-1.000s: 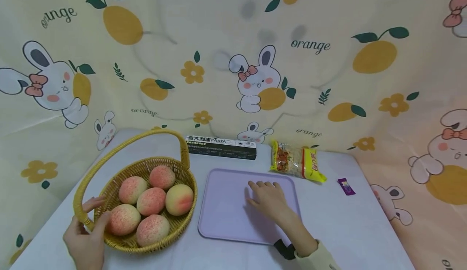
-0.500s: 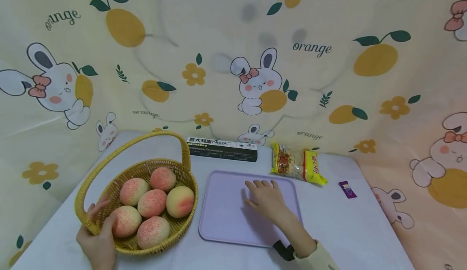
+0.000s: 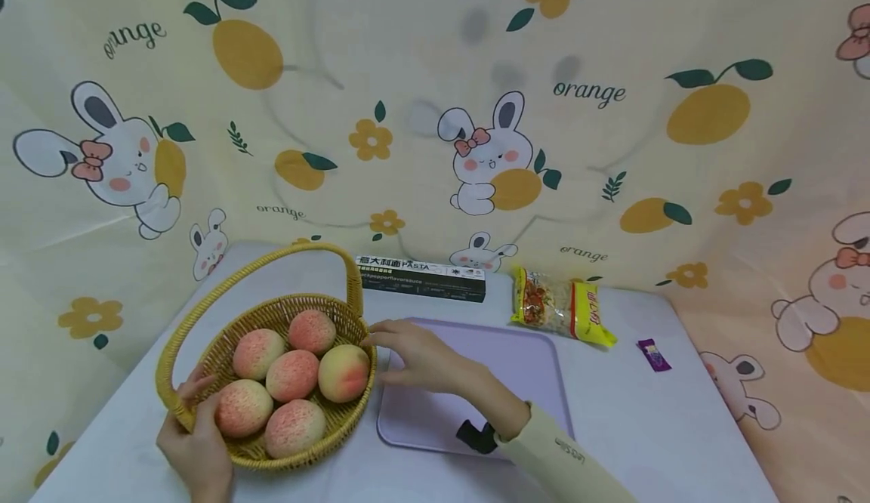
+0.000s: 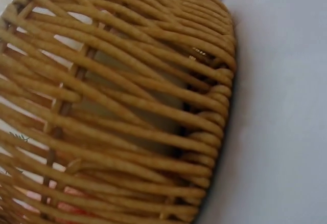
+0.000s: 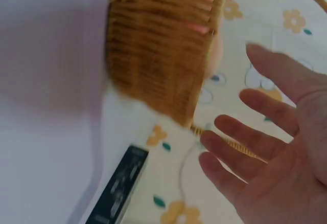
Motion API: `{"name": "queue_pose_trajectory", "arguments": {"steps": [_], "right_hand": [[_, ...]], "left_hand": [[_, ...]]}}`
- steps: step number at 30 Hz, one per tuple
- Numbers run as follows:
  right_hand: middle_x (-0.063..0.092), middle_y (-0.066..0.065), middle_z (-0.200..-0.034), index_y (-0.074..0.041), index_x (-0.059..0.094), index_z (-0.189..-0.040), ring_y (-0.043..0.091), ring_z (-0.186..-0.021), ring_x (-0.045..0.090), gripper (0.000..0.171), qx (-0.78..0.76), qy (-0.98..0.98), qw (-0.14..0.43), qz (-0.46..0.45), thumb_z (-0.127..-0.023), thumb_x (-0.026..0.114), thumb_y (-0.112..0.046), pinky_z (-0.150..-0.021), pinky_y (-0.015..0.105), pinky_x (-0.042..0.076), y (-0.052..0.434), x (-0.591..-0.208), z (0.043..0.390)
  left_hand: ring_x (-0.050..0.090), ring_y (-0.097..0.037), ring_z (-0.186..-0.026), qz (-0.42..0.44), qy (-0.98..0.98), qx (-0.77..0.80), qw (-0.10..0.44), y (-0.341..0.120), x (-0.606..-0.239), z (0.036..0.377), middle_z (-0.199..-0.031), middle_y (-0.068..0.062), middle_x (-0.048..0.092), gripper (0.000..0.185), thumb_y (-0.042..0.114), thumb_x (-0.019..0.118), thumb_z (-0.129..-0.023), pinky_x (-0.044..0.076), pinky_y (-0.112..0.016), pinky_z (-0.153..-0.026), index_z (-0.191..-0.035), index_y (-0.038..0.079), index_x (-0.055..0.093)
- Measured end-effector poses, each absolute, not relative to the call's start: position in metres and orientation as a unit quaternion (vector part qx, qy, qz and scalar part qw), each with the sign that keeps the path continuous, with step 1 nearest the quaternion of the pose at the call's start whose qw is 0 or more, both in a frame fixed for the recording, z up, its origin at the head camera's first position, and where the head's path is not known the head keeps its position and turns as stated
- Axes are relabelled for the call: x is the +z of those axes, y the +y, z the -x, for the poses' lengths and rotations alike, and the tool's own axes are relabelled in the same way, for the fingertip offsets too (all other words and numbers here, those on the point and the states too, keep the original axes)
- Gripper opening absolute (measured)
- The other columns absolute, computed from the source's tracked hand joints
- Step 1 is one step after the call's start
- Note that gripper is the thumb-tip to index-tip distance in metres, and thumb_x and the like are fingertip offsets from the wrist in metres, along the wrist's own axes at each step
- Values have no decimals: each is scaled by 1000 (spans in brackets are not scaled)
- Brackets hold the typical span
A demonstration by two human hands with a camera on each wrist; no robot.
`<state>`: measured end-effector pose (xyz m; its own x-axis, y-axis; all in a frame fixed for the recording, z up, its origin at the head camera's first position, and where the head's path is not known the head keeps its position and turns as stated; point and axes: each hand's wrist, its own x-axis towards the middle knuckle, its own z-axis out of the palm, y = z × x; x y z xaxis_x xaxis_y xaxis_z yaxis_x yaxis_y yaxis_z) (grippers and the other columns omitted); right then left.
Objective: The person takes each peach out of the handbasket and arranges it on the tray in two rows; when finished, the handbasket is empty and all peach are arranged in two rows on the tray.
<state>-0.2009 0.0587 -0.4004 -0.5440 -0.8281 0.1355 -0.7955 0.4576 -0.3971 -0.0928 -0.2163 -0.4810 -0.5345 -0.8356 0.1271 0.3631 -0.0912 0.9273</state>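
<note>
A yellow wicker basket (image 3: 341, 438) with a tall arched handle stands on the left of the table and holds several pink and yellow peaches (image 3: 292, 375). My left hand (image 3: 198, 450) grips its left rim at the foot of the handle, fingers reaching inside. Woven basket wall (image 4: 127, 116) fills the left wrist view, where that hand is out of sight. My right hand (image 3: 424, 356) hovers over the left part of a lilac tray (image 3: 523, 363), fingertips right at the basket's right rim. In the right wrist view its fingers (image 5: 250, 142) are spread, holding nothing.
Behind the tray lies a dark pasta box (image 3: 421, 282). To its right is a yellow noodle packet (image 3: 560, 308), and farther right a small purple wrapped snack (image 3: 654, 355). A patterned cloth (image 3: 408, 110) hangs behind the white table (image 3: 625, 420).
My right hand has moved left from above the tray's middle to the basket's right rim. The left hand has settled around the left rim; the basket stays in nearly the same place.
</note>
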Motion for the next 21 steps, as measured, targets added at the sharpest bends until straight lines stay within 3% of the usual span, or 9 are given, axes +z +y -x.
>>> {"name": "queue_pose_trajectory", "arguments": {"steps": [5,12,21], "right_hand": [[57,6,-136,-9,58,-137,16,-127,50,57,-226,836,84,492,-87,78,-26,-106,26,39,26,-396,212],[55,10,-140,-4,52,-142,20,-129,50,56,-233,831,149,483,-93,71,-22,-106,26,39,-2,-390,233],[60,3,-131,-5,61,-133,16,-124,53,61,-151,828,280,462,-79,86,-19,-100,19,40,-23,-378,246]], "left_hand": [[53,-18,-126,-226,-532,-701,418,-212,-483,92,-120,-6,66,21,-12,58,-88,41,-16,-102,-107,-18,63],[48,-19,-131,-212,-555,-695,405,-209,-486,89,-130,-9,60,24,-11,58,-88,39,-17,-103,-112,-13,61],[48,-18,-129,-201,-556,-700,401,-210,-486,87,-128,-9,61,24,-15,58,-86,39,-17,-102,-109,-13,59]]}}
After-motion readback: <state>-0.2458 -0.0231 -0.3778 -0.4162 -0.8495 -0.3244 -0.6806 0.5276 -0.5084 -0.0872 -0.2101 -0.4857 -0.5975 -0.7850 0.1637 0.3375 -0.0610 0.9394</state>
